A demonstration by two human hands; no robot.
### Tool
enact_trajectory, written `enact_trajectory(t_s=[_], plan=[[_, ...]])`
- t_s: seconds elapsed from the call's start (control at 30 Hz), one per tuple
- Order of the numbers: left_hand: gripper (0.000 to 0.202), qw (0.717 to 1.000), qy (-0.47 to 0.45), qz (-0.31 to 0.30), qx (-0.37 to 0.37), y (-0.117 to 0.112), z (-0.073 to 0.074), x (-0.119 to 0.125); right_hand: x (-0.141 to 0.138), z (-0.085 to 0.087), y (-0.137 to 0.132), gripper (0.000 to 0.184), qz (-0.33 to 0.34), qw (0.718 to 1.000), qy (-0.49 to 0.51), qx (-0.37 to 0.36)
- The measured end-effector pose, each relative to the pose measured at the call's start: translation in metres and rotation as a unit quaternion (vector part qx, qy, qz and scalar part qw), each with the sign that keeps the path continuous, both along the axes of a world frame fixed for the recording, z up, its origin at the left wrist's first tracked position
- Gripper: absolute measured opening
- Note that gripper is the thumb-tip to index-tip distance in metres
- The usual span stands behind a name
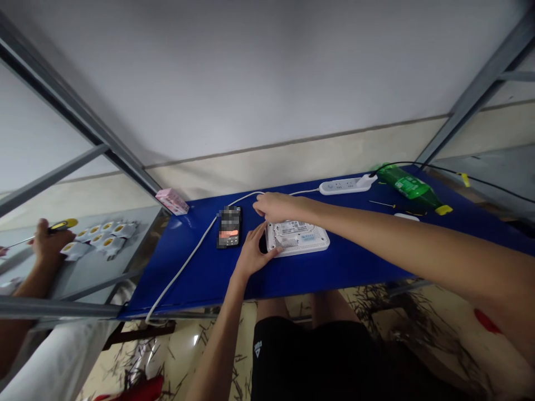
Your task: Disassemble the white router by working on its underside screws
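Observation:
A flat white plastic device [309, 240] with a perforated, label-bearing face up lies on the blue tabletop. My left hand [253, 252] grips its left side, thumb on the near-left part and fingers along the far-left edge. Above the far-left corner, my right hand [271, 207] is closed, its fingers curled downward. Whatever it may hold is hidden behind the fingers. My right forearm crosses over the device's far-right corner. Just left of my left hand lies a black phone [229, 227] with a lit screen.
A white power strip [345, 185], a green bottle [407, 184] on its side and a thin screwdriver [382, 204] lie right. A pink box [172, 201] stands at the back left. A white cable [190, 259] crosses the table [188, 289]. Left, another person's hand [52, 240] holds a yellow-black screwdriver.

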State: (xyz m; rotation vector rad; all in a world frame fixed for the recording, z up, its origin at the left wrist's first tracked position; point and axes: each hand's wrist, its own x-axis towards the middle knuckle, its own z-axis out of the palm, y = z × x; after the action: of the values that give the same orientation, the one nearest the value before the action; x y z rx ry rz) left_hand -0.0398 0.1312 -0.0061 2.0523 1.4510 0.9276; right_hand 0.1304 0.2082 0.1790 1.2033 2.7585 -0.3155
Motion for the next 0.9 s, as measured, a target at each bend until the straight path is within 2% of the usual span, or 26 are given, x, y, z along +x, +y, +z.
enact_trajectory(t_s=[0.13,0.3,0.43,0.6,0.67,0.73,0.9], plan=[[0.091,1.0,0.005,0.0,-0.003,0.0,0.001,0.0,0.002,-0.001,0.0,0.031,-0.014,0.999,-0.025,0.02],[0.089,1.0,0.01,-0.003,-0.012,-0.001,0.005,0.0,0.003,0.0,-0.003,0.031,0.001,0.999,-0.03,0.016],[0.091,1.0,0.009,-0.004,-0.011,-0.001,0.006,0.001,0.004,-0.003,-0.005,0.035,-0.03,0.998,-0.037,0.029],[0.092,1.0,0.012,0.002,-0.009,0.0,0.005,0.001,0.009,-0.013,0.0,0.028,-0.002,1.0,0.013,0.027],[0.094,1.0,0.015,-0.002,-0.008,0.001,0.006,0.002,0.009,-0.015,0.001,0.023,-0.007,0.999,0.026,0.027],[0.094,1.0,0.017,-0.005,-0.007,0.002,0.007,0.002,0.007,-0.016,0.0,0.029,-0.023,0.999,0.021,0.028],[0.082,1.0,0.026,0.001,0.0,0.001,0.011,0.007,0.0,-0.011,-0.007,0.033,-0.022,0.999,-0.008,0.034]])
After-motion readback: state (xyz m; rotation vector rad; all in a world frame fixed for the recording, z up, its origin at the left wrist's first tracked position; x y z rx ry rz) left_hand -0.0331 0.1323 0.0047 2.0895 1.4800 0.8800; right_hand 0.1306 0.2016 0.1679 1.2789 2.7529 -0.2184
